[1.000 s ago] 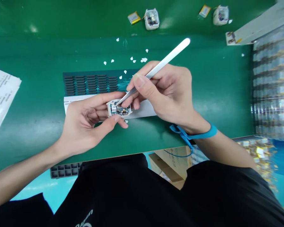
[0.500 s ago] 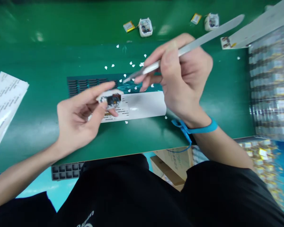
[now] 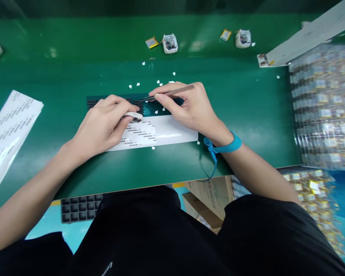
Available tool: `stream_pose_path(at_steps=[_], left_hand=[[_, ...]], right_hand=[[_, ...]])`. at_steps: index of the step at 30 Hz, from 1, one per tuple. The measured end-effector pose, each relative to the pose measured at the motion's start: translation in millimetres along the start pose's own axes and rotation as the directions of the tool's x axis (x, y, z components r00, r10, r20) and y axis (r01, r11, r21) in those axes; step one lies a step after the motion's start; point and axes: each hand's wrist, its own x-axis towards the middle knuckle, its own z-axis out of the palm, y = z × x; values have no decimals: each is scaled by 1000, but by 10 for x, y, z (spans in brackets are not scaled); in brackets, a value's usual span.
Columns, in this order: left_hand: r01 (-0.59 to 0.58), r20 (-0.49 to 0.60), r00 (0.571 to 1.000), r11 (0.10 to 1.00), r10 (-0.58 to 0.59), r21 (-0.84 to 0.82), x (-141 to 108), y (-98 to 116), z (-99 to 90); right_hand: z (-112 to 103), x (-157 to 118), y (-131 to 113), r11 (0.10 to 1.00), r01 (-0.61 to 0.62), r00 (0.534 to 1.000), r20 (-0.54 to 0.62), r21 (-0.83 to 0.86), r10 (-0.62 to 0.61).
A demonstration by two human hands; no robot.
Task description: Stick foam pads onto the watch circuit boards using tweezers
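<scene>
My left hand (image 3: 106, 122) is closed round a small white device housing (image 3: 134, 115) with its electronics showing; most of it is hidden by the fingers. In my right hand (image 3: 186, 103) is a pair of metal tweezers (image 3: 175, 91), pinched between thumb and fingers. Their tips point left, over a dark sheet of black foam strips (image 3: 137, 103), close to my left fingertips. Whether the tips grip a strip I cannot tell. Below both hands lies a white printed adhesive sheet (image 3: 175, 130), partly peeled to plain backing. A blue wrist strap (image 3: 227, 145) circles my right wrist.
Small white round stickers (image 3: 138, 84) are scattered on the green mat. Open white housings (image 3: 170, 44) with wired batteries (image 3: 151, 42) stand at the back. More printed sheets (image 3: 13, 126) lie left. Clear trays of parts (image 3: 324, 111) are stacked right, beside a slanted white panel (image 3: 304, 34).
My right hand has come down and left, bringing the tweezer tips to the black strips. My left hand has turned over, so its back now faces up, with the housing still held.
</scene>
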Motion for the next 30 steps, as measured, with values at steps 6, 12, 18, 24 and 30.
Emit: stream_pose_path(at_steps=[6,12,18,24,30], left_hand=[[-41,7,999,999,41,31,59,-94,56],[-186,16,982,982,186,-22,61,106,-48],[-11,-299,907,693,-297,-721,51,281,-245],[368,92,783,338,-615,-866,37,-15,-257],[331,-14,759,405,-651,-853,2,172,-119]], right_hand=[[69,22,40,993,54,990,-121,-102,-66],[-32,-3,-106,982,139,941,-291,-129,-172],[-54,-78,-233,891,337,815,-380,-304,-438],[-30,-171,-287,865,372,857,-233,-336,-460],[-86,-237,-489,876,383,920,31,-294,-391]])
